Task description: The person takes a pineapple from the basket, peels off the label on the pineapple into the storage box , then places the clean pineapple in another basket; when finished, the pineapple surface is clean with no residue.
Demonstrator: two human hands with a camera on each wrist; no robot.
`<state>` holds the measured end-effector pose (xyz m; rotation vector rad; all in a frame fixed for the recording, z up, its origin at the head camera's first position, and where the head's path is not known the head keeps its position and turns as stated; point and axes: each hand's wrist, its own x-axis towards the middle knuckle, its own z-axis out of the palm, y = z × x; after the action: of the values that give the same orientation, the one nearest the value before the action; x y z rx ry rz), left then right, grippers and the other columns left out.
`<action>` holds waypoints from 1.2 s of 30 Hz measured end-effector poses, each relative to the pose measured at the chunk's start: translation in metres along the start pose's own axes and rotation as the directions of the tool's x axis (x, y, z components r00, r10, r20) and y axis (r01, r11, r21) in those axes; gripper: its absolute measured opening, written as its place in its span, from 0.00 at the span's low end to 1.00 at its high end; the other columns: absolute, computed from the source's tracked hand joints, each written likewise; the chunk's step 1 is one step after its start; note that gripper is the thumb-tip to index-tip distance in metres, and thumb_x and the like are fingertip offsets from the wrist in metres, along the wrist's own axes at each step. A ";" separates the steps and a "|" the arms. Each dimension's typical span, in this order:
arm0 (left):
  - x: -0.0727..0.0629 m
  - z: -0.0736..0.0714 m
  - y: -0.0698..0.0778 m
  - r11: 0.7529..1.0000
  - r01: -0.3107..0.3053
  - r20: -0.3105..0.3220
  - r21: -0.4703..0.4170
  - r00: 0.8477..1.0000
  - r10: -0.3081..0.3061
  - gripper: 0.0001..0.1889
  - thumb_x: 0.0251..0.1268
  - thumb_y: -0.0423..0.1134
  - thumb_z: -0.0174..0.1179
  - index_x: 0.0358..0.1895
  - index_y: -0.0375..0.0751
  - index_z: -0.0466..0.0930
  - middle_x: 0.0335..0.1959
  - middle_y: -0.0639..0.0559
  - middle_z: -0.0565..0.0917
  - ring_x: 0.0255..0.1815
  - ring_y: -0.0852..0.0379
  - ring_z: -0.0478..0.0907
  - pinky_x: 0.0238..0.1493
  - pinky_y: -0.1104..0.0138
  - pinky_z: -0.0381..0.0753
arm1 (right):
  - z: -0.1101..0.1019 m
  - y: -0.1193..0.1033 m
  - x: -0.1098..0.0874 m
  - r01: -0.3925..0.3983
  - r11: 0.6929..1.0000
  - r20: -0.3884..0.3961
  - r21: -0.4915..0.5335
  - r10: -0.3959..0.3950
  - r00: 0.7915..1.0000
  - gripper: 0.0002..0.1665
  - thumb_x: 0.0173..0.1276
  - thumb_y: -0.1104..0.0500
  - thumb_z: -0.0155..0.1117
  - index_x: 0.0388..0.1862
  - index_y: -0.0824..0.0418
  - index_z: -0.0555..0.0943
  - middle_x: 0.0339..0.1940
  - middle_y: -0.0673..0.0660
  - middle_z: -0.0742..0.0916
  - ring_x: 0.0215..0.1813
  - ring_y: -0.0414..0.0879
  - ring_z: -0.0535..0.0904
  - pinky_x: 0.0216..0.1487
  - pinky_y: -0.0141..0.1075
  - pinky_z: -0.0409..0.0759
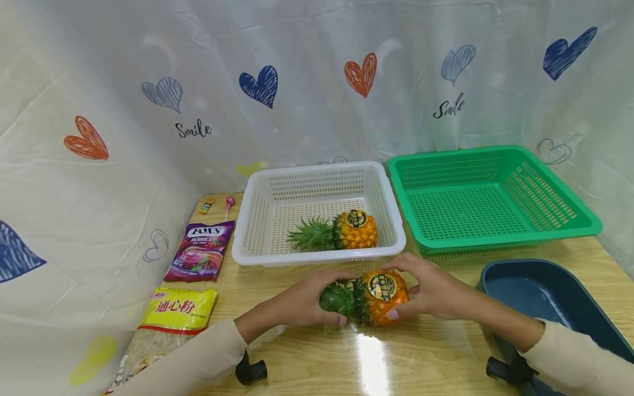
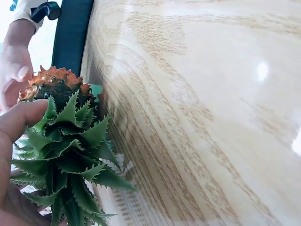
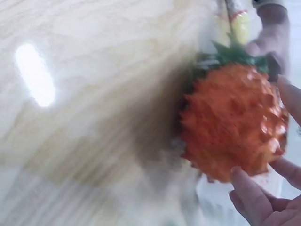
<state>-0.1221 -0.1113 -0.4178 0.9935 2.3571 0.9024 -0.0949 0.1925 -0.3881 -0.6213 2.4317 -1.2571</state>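
Note:
A small pineapple (image 1: 387, 300) with orange skin, green leaves and a black-and-gold label lies on its side, low over the wooden table in front of the white basket. My left hand (image 1: 317, 300) holds its leafy crown (image 2: 70, 155), thumb on one side and fingers on the other. At the fruit's base, my right hand (image 1: 430, 287) curves its fingers and thumb round the orange body (image 3: 233, 120). A second pineapple (image 1: 355, 230) of the same look lies inside the white basket (image 1: 319, 258), its leaves pointing left.
A green basket (image 1: 495, 242) stands at the back right, with a dark blue tub (image 1: 540, 269) nearer me. Along the left lie a yellow pasta bag (image 1: 173, 313), a purple candy bag (image 1: 202, 250), a lollipop (image 1: 230, 202) and a small yellow wrapped sweet (image 1: 206, 207).

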 end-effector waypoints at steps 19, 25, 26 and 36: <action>0.003 -0.004 -0.004 0.998 -0.055 0.027 -0.039 0.998 0.056 0.42 0.58 0.46 0.73 0.76 0.54 0.63 0.69 0.53 0.74 0.51 0.63 0.75 0.45 0.72 0.79 | -0.003 -0.003 0.009 0.055 0.991 -0.133 -0.121 -0.071 0.989 0.13 0.69 0.48 0.69 0.48 0.50 0.86 0.39 0.47 0.86 0.36 0.35 0.80 0.31 0.33 0.79; 0.003 -0.006 -0.005 0.997 -0.057 0.037 -0.052 0.998 0.059 0.42 0.59 0.45 0.72 0.76 0.54 0.63 0.70 0.53 0.73 0.50 0.63 0.76 0.45 0.72 0.80 | -0.002 -0.002 0.013 0.076 0.992 -0.103 -0.104 -0.086 0.991 0.12 0.70 0.49 0.68 0.48 0.51 0.86 0.36 0.46 0.84 0.35 0.36 0.79 0.31 0.33 0.79; 0.003 -0.006 -0.005 0.997 -0.060 0.037 -0.046 0.997 0.061 0.42 0.59 0.45 0.72 0.76 0.54 0.63 0.70 0.53 0.73 0.50 0.64 0.75 0.45 0.72 0.80 | -0.002 -0.003 0.014 0.077 0.992 -0.096 -0.105 -0.087 0.992 0.13 0.70 0.49 0.69 0.48 0.52 0.86 0.36 0.46 0.84 0.34 0.36 0.79 0.31 0.33 0.79; 0.004 -0.007 -0.003 0.998 -0.068 0.043 0.005 0.997 0.067 0.41 0.60 0.45 0.72 0.77 0.56 0.62 0.73 0.56 0.70 0.65 0.60 0.72 0.62 0.63 0.76 | -0.007 -0.009 0.018 0.071 0.990 -0.010 -0.125 -0.073 0.997 0.19 0.66 0.48 0.71 0.50 0.57 0.86 0.33 0.46 0.82 0.33 0.37 0.77 0.31 0.33 0.78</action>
<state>-0.1302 -0.1129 -0.4158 1.0903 2.3049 0.8893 -0.1112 0.1837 -0.3781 -0.7428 2.5353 -1.1468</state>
